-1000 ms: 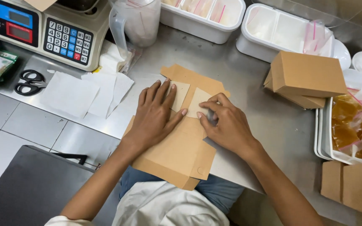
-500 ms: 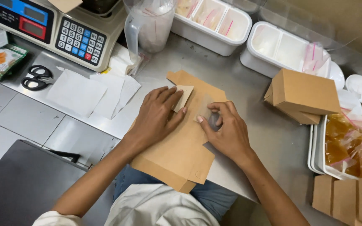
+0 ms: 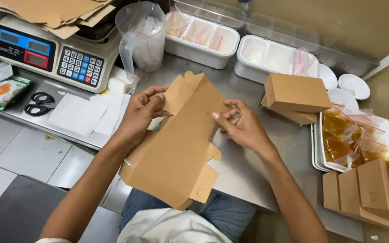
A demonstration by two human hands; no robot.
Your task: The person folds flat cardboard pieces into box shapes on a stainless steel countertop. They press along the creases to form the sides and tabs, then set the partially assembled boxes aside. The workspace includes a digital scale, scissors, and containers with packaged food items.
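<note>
Both our hands pinch the flat brown cardboard box blank [image 3: 176,144] at mid-frame: left hand [image 3: 141,110] closed on its upper-left flap, right hand [image 3: 244,126] gripping its right edge, lifting it off the steel counter [image 3: 244,171] so the panels can swing open.

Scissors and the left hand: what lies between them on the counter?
In the head view, white paper sheets lie flat on the steel counter between the scissors and the left hand, which holds the flat cardboard box blank.
</note>
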